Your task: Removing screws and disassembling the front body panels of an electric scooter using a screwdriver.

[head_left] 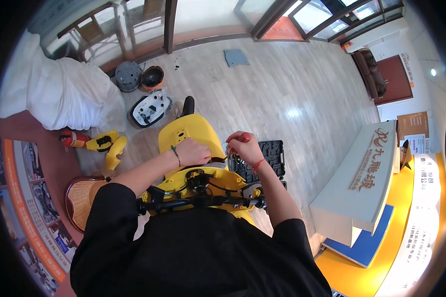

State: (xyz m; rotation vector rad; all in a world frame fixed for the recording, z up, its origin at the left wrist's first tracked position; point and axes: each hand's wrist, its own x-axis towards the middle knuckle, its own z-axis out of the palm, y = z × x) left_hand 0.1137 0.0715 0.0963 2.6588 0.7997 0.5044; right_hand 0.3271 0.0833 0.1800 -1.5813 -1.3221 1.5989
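A yellow scooter stands below me, with a front panel [178, 129], black handlebar [218, 200] and wiring [198, 179] inside an opened yellow housing. My left hand [193, 151] is curled down at the panel's lower edge, its fingertips hidden. My right hand [245, 148] grips a red-handled screwdriver [242, 137] just right of it, beside the panel. What the screwdriver's tip touches is too small to tell. An open black tool case [269, 157] lies on the floor beyond my right hand.
A helmet [152, 76], grey tub [128, 76], padded shell [150, 108], fire extinguisher [74, 139] and yellow parts [113, 156] sit left on the floor [307, 84], near white fabric [59, 94] and a wicker chair [86, 203]. A counter [347, 183] stands right, a sofa [369, 74] behind.
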